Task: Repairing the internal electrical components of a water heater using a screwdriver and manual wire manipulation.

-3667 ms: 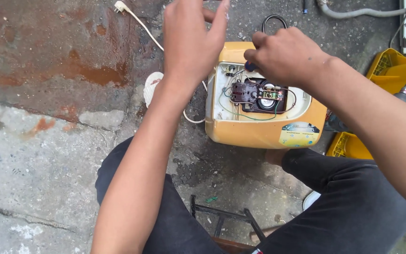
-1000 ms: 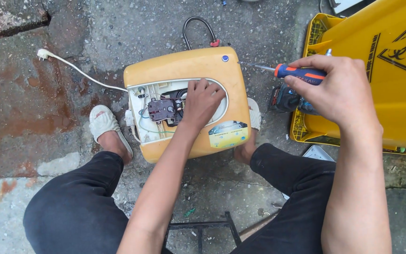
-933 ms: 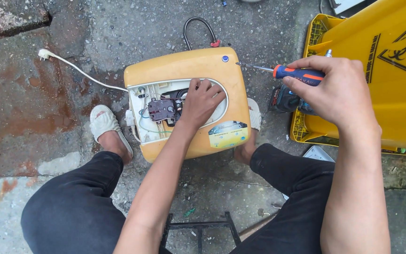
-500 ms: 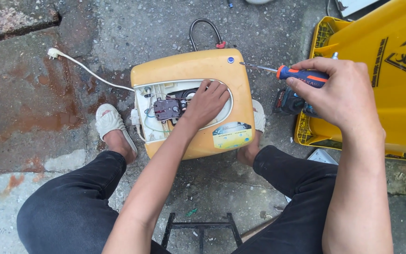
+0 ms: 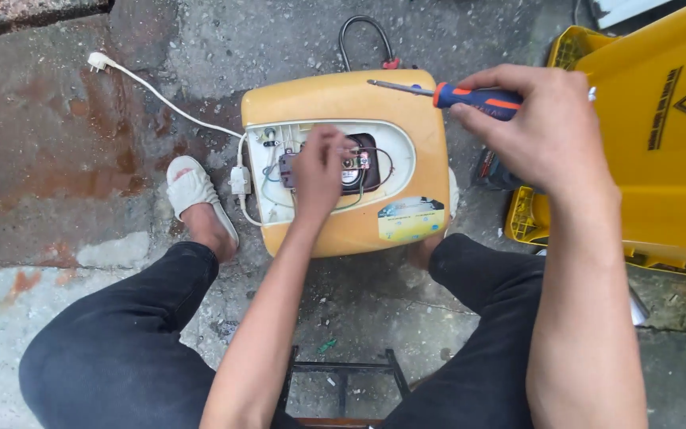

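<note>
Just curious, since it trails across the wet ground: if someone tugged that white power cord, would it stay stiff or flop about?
The white cord would probably flop: it already lies in a loose curve on the concrete. Its plug looks light, so it would likely drag along. The other end runs into the yellow appliance, so a hard tug might shift that.

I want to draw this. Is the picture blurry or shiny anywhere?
Head view: soft, even daylight with no hard shadows; the yellow appliance and orange-and-blue screwdriver look sharp; the wet concrete floor gleams faintly; the arms at the bottom edge look stretched by the wide lens.
</note>
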